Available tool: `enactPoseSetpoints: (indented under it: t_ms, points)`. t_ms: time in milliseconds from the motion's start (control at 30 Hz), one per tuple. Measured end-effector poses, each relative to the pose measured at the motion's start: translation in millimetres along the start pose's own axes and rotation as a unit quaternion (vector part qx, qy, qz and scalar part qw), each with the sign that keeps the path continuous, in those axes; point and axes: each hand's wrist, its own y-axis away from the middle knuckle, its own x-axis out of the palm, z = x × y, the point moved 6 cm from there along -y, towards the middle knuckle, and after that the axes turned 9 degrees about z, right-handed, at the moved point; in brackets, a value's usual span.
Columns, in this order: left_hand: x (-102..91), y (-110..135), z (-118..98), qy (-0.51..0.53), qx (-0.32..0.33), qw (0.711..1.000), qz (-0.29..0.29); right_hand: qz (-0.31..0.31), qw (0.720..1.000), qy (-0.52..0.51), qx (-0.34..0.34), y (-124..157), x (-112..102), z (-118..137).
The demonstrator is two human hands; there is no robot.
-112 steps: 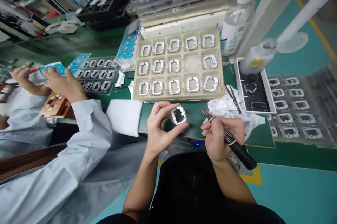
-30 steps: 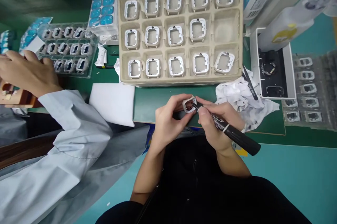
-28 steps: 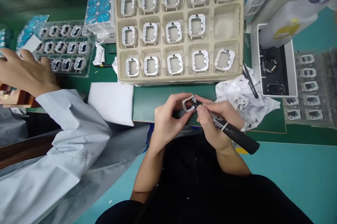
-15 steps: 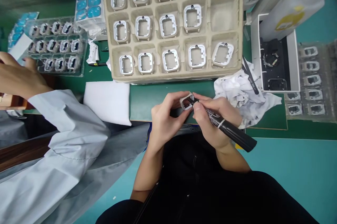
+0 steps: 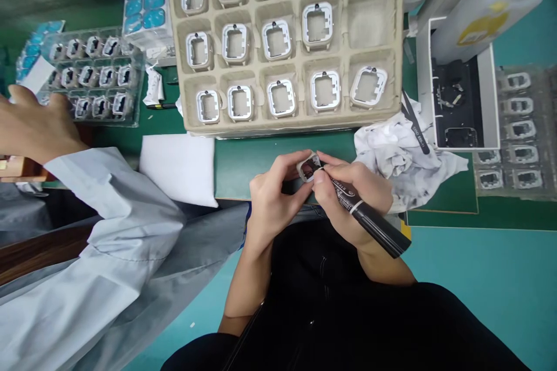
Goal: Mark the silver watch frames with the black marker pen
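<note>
Between the fingertips of my left hand (image 5: 278,194) is a small white square frame (image 5: 304,170) with rounded corners, like a watch case. My right hand (image 5: 348,197) grips a black marker pen (image 5: 369,221), slanted with its tip end at the frame's opening. The exact contact point of the tip is hidden by my fingers. Beyond my hands, a beige moulded tray (image 5: 287,126) holds many similar white frames in its pockets; one pocket at the right of the middle row holds no frame.
At the left a co-worker's hand (image 5: 39,124) is near a clear tray (image 5: 137,69) of small parts. A folded white cloth (image 5: 177,168) lies left of me. Right of the tray are a crumpled stained cloth (image 5: 395,156), black tweezers (image 5: 415,127), a white box (image 5: 497,98) and a bottle (image 5: 483,22).
The rear end of the marker has swung slightly left and down, along with my right hand. My left hand holds the frame almost still. The co-worker's hand has shifted slightly.
</note>
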Motion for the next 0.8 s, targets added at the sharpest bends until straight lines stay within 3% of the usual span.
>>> enactPoseSetpoints:
  t_ms: [233, 567, 800]
  points:
    - [1.7, -0.5, -1.4, 0.024, 0.002, 1.000, 0.007, -0.044, 0.998, -0.044, 0.014, -4.4, -0.1, -0.8]
    - [0.6, -0.6, -0.4, 0.014, -0.006, 1.000, -0.004, -0.003, 0.999, -0.022, 0.026, -0.1, -0.1, -2.0]
    - [1.1, -2.1, -4.6, 0.006, 0.003, 1.000, -0.001, -0.026, 0.998, -0.046, 0.032, -3.6, 0.1, 0.0]
